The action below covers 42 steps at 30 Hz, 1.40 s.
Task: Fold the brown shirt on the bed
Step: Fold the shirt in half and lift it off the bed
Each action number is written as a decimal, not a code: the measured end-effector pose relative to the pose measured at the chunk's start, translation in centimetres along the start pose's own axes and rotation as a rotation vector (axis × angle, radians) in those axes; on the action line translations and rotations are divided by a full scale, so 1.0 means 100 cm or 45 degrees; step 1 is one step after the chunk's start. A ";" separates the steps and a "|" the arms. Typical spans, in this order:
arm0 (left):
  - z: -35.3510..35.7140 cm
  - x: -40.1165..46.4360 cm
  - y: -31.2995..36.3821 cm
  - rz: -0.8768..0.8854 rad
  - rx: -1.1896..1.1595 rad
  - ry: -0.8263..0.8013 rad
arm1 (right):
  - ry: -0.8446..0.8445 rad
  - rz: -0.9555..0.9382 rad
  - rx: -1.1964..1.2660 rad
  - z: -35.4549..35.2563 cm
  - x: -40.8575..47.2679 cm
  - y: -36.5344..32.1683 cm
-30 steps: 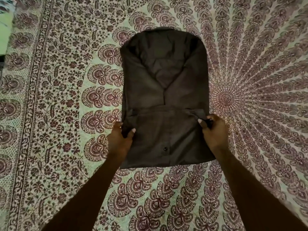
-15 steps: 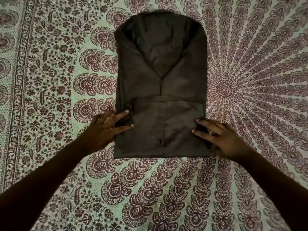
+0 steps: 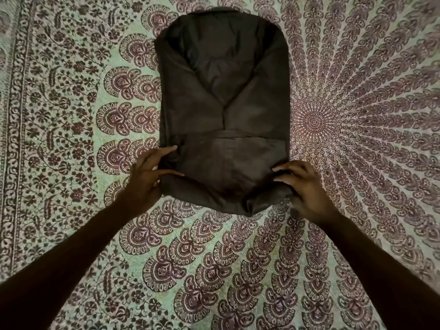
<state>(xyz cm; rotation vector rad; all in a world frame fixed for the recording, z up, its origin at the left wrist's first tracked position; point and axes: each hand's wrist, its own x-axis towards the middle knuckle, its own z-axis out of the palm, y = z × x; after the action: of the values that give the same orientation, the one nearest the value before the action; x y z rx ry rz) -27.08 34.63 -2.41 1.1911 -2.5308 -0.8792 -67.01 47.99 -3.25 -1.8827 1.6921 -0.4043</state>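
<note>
The brown shirt [image 3: 223, 110] lies on the bed as a narrow folded rectangle, collar end far from me, both sides tucked in and a band of its near end doubled over on top. My left hand [image 3: 145, 179] grips the shirt's near left edge, fingers over the cloth. At the near right corner my right hand [image 3: 302, 186] pinches the fabric. Between the two hands the near end is raised off the bed and sags in a rounded bulge.
The patterned bedsheet [image 3: 71, 129], pale green with maroon mandala and floral print, covers the whole bed around the shirt. A floral border band [image 3: 14, 115] runs down the left side.
Half a second ago both hands lay flat on the shirt's near end. Now they have closed on its left and right edges and lifted the near end, which bulges.
</note>
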 end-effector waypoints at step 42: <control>-0.048 0.324 -0.045 -0.426 0.474 0.723 | 0.843 0.278 -0.426 -0.068 0.364 0.009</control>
<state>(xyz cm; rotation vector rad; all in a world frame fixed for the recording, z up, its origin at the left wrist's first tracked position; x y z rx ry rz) -43.32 5.83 -3.20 1.7135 -2.1014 -0.0725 -66.04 11.00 -3.81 -1.8763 2.5053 -0.7532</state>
